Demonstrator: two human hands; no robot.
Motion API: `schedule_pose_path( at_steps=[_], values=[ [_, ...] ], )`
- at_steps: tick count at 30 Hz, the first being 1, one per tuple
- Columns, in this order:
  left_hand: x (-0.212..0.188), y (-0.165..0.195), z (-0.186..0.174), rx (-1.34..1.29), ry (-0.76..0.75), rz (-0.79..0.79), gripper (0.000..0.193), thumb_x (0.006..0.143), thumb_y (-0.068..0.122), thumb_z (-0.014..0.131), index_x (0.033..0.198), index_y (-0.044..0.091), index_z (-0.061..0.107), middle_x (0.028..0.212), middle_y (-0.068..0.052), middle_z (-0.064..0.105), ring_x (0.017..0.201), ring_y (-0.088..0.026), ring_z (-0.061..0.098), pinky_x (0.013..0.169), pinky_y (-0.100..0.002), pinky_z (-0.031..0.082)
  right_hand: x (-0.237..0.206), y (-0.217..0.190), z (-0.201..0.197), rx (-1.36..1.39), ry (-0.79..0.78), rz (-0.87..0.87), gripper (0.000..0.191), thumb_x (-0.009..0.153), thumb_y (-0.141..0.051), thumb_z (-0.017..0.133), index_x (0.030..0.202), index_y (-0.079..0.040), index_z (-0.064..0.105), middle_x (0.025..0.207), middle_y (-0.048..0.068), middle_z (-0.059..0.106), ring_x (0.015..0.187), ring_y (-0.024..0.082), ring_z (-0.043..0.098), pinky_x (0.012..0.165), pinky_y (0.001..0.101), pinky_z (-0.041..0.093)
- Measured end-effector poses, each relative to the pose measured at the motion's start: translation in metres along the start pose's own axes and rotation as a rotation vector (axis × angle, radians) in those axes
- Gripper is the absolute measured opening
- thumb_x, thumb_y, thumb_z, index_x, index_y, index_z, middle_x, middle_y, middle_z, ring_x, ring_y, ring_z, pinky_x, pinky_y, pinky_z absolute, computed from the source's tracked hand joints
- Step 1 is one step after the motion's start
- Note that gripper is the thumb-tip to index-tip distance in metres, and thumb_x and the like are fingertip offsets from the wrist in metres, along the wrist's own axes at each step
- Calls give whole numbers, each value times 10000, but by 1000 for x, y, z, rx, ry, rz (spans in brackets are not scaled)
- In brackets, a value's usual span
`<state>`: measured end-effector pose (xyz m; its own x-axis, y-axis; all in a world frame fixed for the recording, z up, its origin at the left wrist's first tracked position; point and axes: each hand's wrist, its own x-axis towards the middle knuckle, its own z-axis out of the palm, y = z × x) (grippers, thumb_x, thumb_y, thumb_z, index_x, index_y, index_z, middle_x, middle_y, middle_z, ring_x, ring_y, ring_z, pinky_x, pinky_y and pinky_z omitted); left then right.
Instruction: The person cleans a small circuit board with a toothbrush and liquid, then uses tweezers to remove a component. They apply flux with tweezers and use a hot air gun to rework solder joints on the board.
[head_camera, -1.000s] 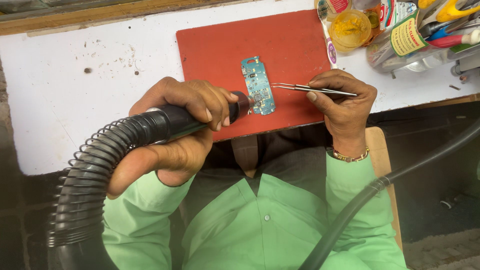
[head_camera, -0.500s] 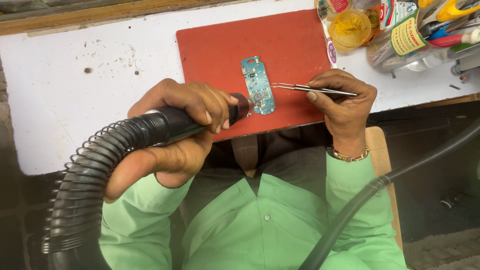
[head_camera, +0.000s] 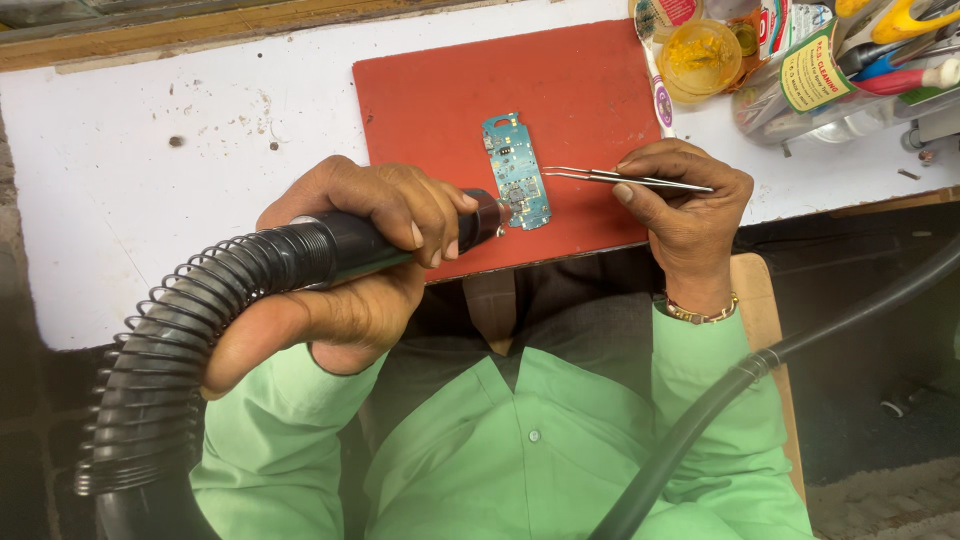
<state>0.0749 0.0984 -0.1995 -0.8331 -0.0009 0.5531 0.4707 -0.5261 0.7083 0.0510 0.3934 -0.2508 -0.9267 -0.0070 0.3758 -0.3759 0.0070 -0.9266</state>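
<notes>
A small blue circuit board (head_camera: 515, 170) lies on a red mat (head_camera: 450, 90) on the white bench. My left hand (head_camera: 345, 260) grips the black handle of a hot-air tool (head_camera: 400, 235) with a ribbed black hose (head_camera: 170, 350); its nozzle tip sits at the board's lower left edge. My right hand (head_camera: 685, 205) pinches metal tweezers (head_camera: 600, 177), whose tips point left and stop just right of the board.
The white bench top (head_camera: 150, 200) stretches left of the mat, with a wooden strip behind it. At the back right stand a yellow-filled jar (head_camera: 700, 50), a labelled bottle (head_camera: 810, 70) and several tools. A black cable (head_camera: 720, 400) runs across my right side.
The hose has shifted slightly at the left. Both hands, the board and the tweezers stay where they were.
</notes>
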Motion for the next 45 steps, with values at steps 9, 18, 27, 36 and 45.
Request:
schedule_pose_path(
  at_steps=[9,18,27,36,45],
  values=[
    [1,0,2,-18,19,11,910,687,902,396,889,25,535,646,-132,607,528,-251,624,675,-462,626,1,-1,0,-9,-5,-4,220,865,48,867,1054,39,756,1026,135,728,865,148,688,751,218,552],
    [2,3,2,-28,33,25,900,695,902,413,878,29,533,642,-128,600,533,-249,621,689,-465,622,1,-3,1,-50,-32,6,198,866,54,857,1035,40,754,1011,135,727,864,152,694,753,227,558],
    [3,2,5,-31,31,26,890,704,901,430,868,33,531,638,-124,593,538,-248,617,702,-469,619,2,-4,1,-51,-53,8,191,858,64,854,1015,39,749,1002,136,729,859,150,693,740,226,553],
    [3,7,4,-34,41,34,881,712,901,447,858,36,529,634,-120,587,542,-247,614,715,-472,615,3,-10,2,-181,-132,-2,186,831,95,836,988,35,756,984,133,737,856,152,704,779,242,557],
    [4,9,7,-7,47,30,873,720,901,464,847,40,527,631,-115,580,547,-246,611,728,-476,611,9,-16,4,-260,-239,20,199,805,83,837,976,17,760,959,113,745,863,137,708,736,234,555]
  ],
)
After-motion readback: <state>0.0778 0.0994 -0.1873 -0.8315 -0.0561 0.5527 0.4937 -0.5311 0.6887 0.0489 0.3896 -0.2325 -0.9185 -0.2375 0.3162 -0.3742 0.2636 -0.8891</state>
